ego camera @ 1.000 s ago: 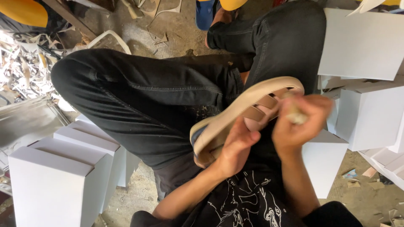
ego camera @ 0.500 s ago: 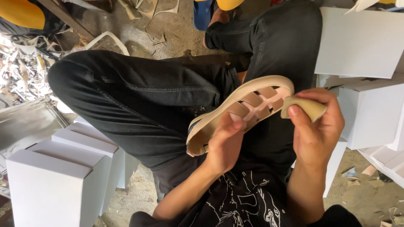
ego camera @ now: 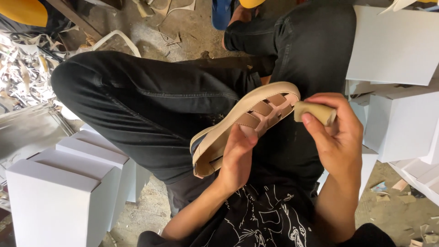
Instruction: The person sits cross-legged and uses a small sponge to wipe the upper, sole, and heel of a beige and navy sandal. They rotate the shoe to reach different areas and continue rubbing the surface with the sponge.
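I sit cross-legged in black jeans, looking down at my lap. My left hand (ego camera: 238,158) grips a beige strappy sandal (ego camera: 247,116) from underneath, sole edge turned toward my knee and brown woven straps facing up. My right hand (ego camera: 336,135) is closed on a small tan block (ego camera: 314,112), like a piece of crepe rubber, whose end touches the sandal's toe.
White cardboard boxes (ego camera: 59,192) are stacked at my left, and more white boxes (ego camera: 398,82) stand at my right. Paper scraps (ego camera: 23,73) litter the dusty floor at far left. Another person's foot in a blue slipper (ego camera: 224,13) shows at the top.
My right hand has drawn back from over the sandal's straps to its toe end, and the tan block now shows. The left hand has tilted the sandal so its straps face up.
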